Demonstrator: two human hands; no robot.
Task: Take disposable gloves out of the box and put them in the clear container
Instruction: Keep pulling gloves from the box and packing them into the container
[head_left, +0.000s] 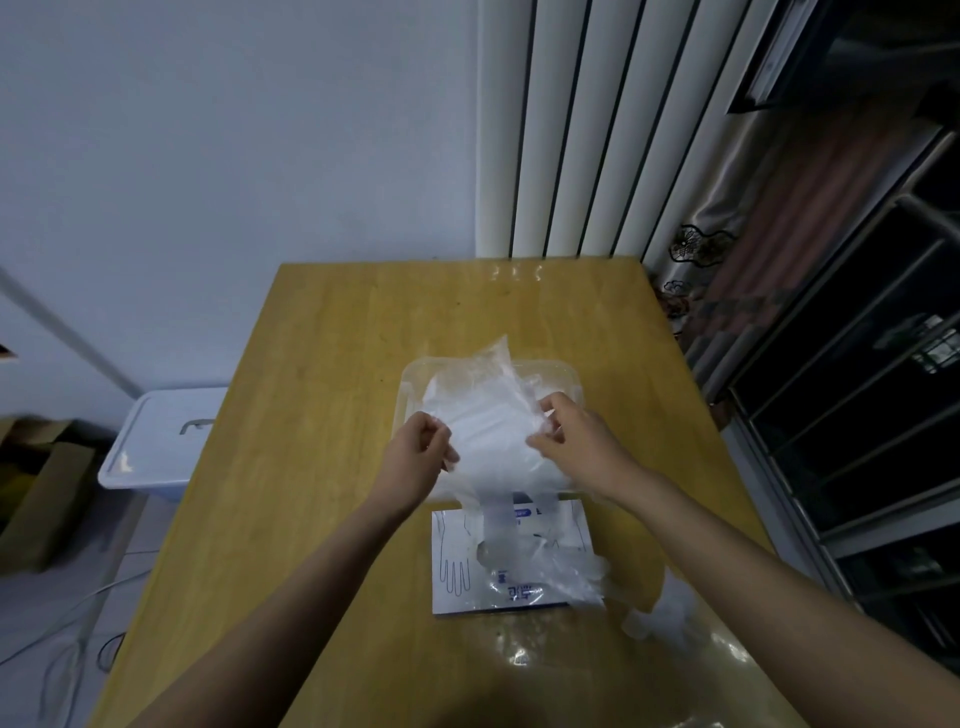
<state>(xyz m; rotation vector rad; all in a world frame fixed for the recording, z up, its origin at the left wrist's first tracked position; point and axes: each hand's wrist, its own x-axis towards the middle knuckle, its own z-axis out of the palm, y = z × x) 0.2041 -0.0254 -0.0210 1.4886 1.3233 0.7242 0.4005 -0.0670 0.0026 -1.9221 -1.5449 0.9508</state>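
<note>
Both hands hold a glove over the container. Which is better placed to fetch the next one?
Probably the right hand: loose gloves lie right of the box, under its forearm. The left hand, also pinching the held glove, is farther.

table (322, 364): smooth wood, faint sheen
gloves (488, 421): thin translucent plastic film, crinkled
box (452, 571): matt printed card
container (569, 379): clear glossy plastic

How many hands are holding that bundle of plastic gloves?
2. The left hand pinches the gloves at the left edge, the right hand at the right edge, over the clear container.
</note>
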